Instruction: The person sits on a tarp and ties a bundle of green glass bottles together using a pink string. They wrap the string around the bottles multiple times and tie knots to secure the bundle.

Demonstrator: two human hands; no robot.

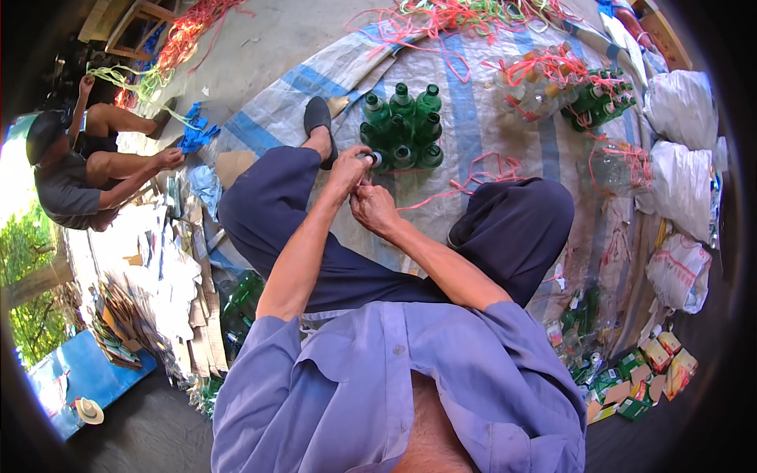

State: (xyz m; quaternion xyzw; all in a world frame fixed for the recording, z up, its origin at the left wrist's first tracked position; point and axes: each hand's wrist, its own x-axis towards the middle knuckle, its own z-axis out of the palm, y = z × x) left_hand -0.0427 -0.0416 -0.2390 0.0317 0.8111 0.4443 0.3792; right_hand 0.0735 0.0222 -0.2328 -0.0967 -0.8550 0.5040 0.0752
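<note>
A tight cluster of green glass bottles (402, 121) stands upright in rows on a striped woven plastic sheet in front of me. Pink plastic twine (423, 205) trails from my hands across the sheet to a loose tangle at the right. My left hand (349, 168) is at the cluster's near left corner, its fingers beside a bottle neck (374, 158) and pinching the twine. Just below it, my right hand (375, 208) is closed on the twine, knuckles up. The two hands nearly touch, and the fingertips are partly hidden. A strand shows low along the cluster's near side.
Twine-bound clear bottles (541, 83) and green bottles (600, 100) lie right of the cluster. White sacks (680, 109) line the right edge. More pink and green twine (455, 15) heaps at the far edge. Another person (77, 165) sits at the left near flattened cardboard (204, 319).
</note>
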